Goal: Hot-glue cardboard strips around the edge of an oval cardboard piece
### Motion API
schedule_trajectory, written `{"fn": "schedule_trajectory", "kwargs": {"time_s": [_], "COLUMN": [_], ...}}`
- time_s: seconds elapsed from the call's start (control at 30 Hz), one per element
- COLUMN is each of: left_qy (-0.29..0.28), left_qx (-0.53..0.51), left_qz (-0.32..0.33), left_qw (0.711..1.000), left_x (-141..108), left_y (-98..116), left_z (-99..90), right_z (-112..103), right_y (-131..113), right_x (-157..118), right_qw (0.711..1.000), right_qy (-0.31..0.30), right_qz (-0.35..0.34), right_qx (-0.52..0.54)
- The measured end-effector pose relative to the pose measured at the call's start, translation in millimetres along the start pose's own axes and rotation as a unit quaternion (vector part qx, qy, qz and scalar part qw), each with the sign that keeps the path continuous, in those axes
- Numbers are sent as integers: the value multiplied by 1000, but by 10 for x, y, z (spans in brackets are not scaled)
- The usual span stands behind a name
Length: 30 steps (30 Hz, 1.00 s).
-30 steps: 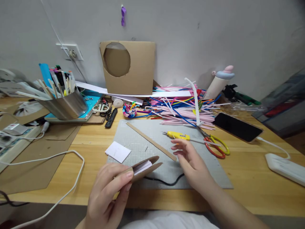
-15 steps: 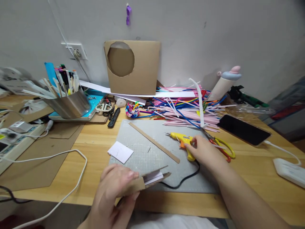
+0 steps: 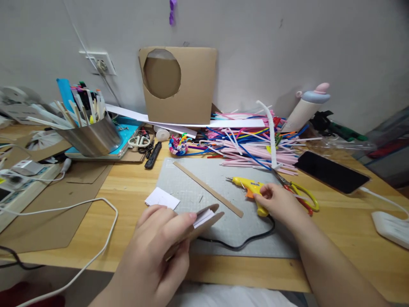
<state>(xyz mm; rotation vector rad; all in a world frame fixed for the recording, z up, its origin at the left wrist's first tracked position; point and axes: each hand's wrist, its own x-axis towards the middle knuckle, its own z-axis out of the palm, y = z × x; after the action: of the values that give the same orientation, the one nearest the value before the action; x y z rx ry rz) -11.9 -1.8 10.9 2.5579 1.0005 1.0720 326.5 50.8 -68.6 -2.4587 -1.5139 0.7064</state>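
My left hand [image 3: 159, 243] is closed on a small folded cardboard piece [image 3: 207, 224], brown outside with white paper inside. Its two flaps stand apart at the right end; the rest is hidden by my fingers. My right hand [image 3: 281, 202] has its fingers round the back of a yellow hot glue gun [image 3: 251, 186] with an orange trigger, which lies on the mat with its nozzle to the left. Between the hands, a narrow cardboard strip [image 3: 209, 189] runs slantwise across the grey cutting mat [image 3: 179, 181]. A white paper card [image 3: 162, 198] lies beyond my left hand.
Scissors [image 3: 303, 196] lie right of the mat, near a phone [image 3: 332, 171]. Pipe cleaners [image 3: 255, 151] are heaped behind it. A cardboard panel with a round hole [image 3: 196, 85] leans on the wall. At left stand a metal pot [image 3: 96, 138] and a white cable [image 3: 110, 232].
My left hand has moved slightly and turned the folded cardboard piece, so its open end points further up. My right hand remains at the glue gun. The view has shifted a little.
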Motion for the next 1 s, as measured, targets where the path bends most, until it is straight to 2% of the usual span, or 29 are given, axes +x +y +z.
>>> {"fn": "schedule_trajectory", "kwargs": {"time_s": [0.1, 0.2, 0.37, 0.47, 0.57, 0.63, 0.73, 0.83, 1.0], "left_qy": [-16, -26, -40, -47, -49, -43, -5, 16, 0], "left_qx": [21, 24, 17, 20, 23, 15, -2, -4, 2], "left_qz": [-45, -55, -76, -76, -74, -80, -108, -111, -111], "left_qw": [999, 998, 996, 996, 996, 996, 994, 994, 994], "left_x": [27, 41, 65, 64, 37, 8, -28, -26, 32], "left_y": [-2, -4, -7, -7, -9, -10, -15, -31, -46], "left_z": [4, 26, 40, 34, 36, 52, 92, 126, 122], "right_z": [-55, -45, 13, -53, -179, -244, -273, -248, -190], "right_y": [-5, 5, 89, 95, 22, -50, -149, -224, -349], "right_x": [-22, -12, 39, -18, -187, -333, -540, -704, -938], "right_qw": [999, 997, 973, 922, 837, 782, 727, 709, 725], "right_qy": [-35, -67, -95, -132, -184, -217, -251, -260, -276], "right_qz": [20, 31, 35, -2, -58, -78, -91, -106, -130], "right_qx": [0, 36, 206, 364, 512, 579, 633, 647, 617]}}
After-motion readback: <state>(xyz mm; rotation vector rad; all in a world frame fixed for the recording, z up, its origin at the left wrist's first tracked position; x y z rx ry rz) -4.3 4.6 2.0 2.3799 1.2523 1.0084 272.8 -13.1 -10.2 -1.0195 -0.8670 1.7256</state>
